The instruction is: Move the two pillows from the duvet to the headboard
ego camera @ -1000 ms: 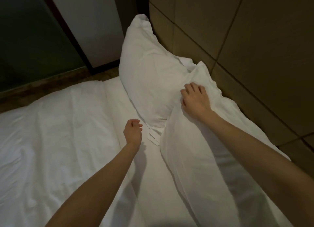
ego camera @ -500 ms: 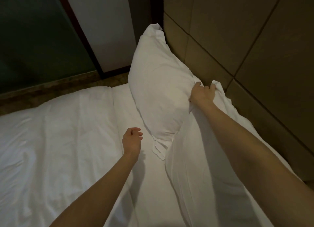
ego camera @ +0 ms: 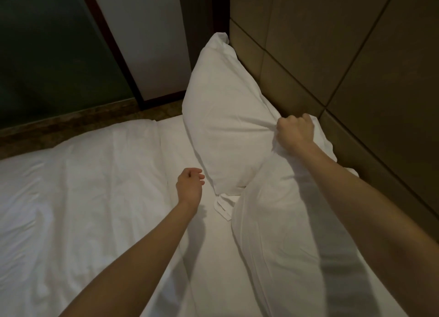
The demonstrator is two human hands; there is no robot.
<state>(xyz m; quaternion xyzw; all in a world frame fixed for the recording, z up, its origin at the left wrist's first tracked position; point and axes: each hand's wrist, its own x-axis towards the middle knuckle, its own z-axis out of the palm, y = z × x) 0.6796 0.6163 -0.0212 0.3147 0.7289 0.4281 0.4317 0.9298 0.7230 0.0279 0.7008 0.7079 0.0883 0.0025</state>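
The right hand (ego camera: 294,133), flat on the nearer white fabric pillow (ego camera: 280,233) a second earlier, had clenched on a bunched corner where it meets the upright white pillow (ego camera: 228,126). Both leaned against the brown panelled headboard (ego camera: 332,55). The left hand (ego camera: 190,188) hovered loosely curled, empty, beside the white duvet (ego camera: 78,186). Placement appeared nearly complete.
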